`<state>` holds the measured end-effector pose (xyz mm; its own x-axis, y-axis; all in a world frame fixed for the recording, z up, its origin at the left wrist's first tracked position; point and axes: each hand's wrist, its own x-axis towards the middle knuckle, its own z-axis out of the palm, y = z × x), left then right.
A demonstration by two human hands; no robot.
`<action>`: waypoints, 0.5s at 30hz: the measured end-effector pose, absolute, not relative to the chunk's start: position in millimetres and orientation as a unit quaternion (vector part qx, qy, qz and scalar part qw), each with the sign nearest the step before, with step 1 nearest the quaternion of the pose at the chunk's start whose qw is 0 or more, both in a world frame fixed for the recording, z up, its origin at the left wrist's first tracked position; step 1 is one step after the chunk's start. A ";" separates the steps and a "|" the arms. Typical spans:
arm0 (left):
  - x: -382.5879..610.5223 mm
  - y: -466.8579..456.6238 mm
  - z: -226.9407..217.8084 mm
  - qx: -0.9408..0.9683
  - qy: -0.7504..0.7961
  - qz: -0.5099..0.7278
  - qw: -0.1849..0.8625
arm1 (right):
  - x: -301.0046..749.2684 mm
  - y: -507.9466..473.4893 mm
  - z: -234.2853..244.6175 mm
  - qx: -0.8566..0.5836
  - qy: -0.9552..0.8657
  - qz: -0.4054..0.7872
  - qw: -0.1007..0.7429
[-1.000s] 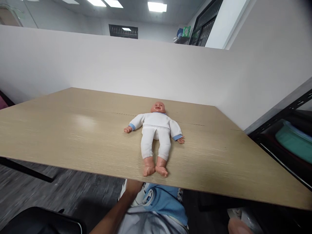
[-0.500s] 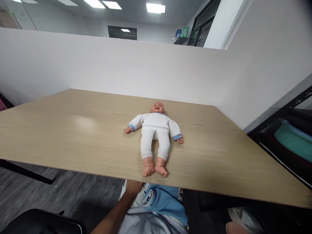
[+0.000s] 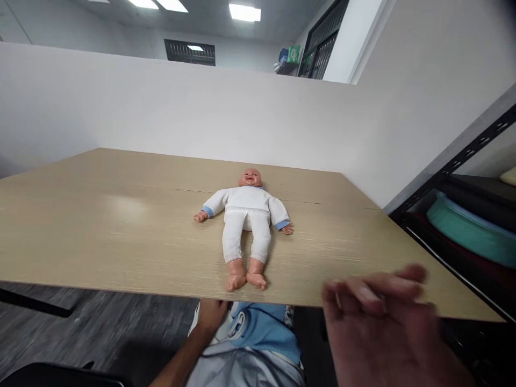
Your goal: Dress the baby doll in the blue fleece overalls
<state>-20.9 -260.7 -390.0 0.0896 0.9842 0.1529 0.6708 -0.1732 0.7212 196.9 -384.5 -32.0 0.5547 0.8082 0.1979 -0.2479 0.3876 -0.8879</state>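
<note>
A baby doll (image 3: 245, 226) in white clothes with blue cuffs lies face up on the wooden table (image 3: 121, 236), feet toward me near the front edge. My right hand (image 3: 382, 328) is raised at the lower right over the table's front edge, blurred by motion, fingers stretched leftward with nothing in them. My left hand (image 3: 210, 317) is below the table edge, resting on blue and white cloth (image 3: 262, 333) in my lap; its fingers are mostly hidden.
A white partition wall (image 3: 181, 107) runs behind the table. A black metal shelf (image 3: 455, 215) stands at the right with a teal round thing (image 3: 467, 228) on it. Dark grey floor shows at the lower left.
My right hand has come up from the bottom right corner into view over the table's front edge. The view has shifted slightly right. The doll and my left hand stay put.
</note>
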 end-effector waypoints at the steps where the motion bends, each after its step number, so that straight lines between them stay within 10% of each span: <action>1: -21.3 -263.6 -386.0 0.697 0.594 0.318 0.245 | 192.7 -382.5 -31.4 -0.433 -0.313 0.352 0.769; 15: 4.7 -324.8 -254.2 0.736 0.551 0.223 0.325 | 180.2 -353.7 -68.2 -0.442 -0.249 0.422 0.751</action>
